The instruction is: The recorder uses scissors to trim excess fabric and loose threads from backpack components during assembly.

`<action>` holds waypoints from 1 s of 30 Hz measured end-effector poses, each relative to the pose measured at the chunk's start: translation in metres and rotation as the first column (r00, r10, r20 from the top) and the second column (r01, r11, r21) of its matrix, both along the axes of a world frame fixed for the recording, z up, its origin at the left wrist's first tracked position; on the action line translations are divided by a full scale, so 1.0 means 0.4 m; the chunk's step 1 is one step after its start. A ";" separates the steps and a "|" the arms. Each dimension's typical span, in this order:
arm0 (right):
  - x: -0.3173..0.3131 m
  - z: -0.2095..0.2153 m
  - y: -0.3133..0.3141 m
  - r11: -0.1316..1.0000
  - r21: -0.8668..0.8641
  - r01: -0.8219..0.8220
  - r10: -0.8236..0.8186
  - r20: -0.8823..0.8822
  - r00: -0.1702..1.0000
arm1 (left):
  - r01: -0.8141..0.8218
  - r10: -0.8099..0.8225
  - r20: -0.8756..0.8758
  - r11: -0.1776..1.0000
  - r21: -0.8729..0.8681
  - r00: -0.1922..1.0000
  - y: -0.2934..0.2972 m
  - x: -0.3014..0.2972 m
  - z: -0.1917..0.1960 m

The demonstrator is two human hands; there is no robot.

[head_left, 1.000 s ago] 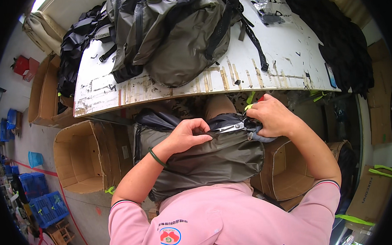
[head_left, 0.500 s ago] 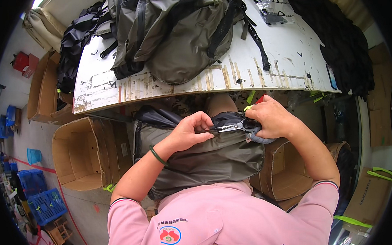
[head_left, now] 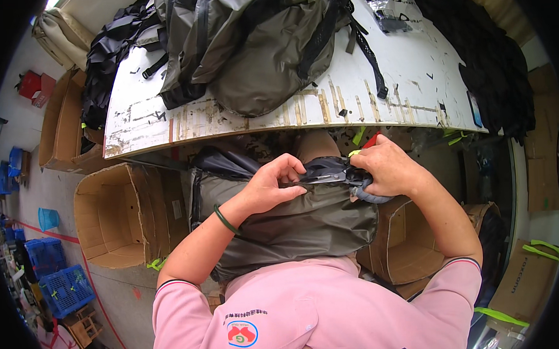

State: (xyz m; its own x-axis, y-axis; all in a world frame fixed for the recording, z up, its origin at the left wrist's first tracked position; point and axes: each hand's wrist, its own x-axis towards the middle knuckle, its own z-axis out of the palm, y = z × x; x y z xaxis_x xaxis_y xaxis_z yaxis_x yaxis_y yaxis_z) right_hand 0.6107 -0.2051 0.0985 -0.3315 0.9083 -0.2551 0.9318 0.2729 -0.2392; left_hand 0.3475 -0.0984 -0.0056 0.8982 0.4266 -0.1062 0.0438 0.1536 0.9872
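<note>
Across my lap lies a dark olive-grey bag of thin shiny fabric with black trim along its upper edge. My left hand pinches the black edge between thumb and fingers. My right hand is closed round the grey-blue handles of a pair of scissors. Their metal blades point left along the black edge, toward my left fingertips. How far the blades are apart is hard to make out. A red piece and a yellow-green piece show by my right fingers; what they belong to is hidden.
Ahead stands a white worktable with worn tape marks, bearing another olive backpack, a clear plastic bag and piled black fabric. Cardboard boxes stand left and right of my lap. Blue crates sit far left.
The scissor blades have tilted and shifted slightly upward, looking darker than before. Both hands stay nearly in place, and the bag lies as it did.
</note>
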 end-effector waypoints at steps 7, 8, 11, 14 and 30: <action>-0.008 -0.009 0.009 0.998 -0.059 -0.003 0.004 0.026 1.000 | -0.008 0.008 0.005 1.000 0.014 1.000 -0.004 0.000 0.006; -0.004 -0.014 0.007 0.997 -0.075 -0.002 0.006 0.052 0.999 | -0.007 0.007 0.006 1.000 0.012 1.000 -0.004 0.000 0.005; 0.005 -0.024 0.000 0.997 -0.078 0.004 0.002 0.078 0.997 | -0.004 0.006 -0.019 0.998 0.058 1.000 -0.002 0.001 0.006; 0.010 -0.031 -0.006 0.998 -0.067 0.019 -0.013 0.086 0.996 | 0.003 -0.001 -0.033 0.996 0.088 0.999 0.000 0.002 0.011; 0.090 -0.057 -0.088 0.970 -0.039 0.240 -0.241 -0.010 0.970 | 0.184 0.191 -0.366 0.606 0.774 0.911 0.222 -0.252 -0.035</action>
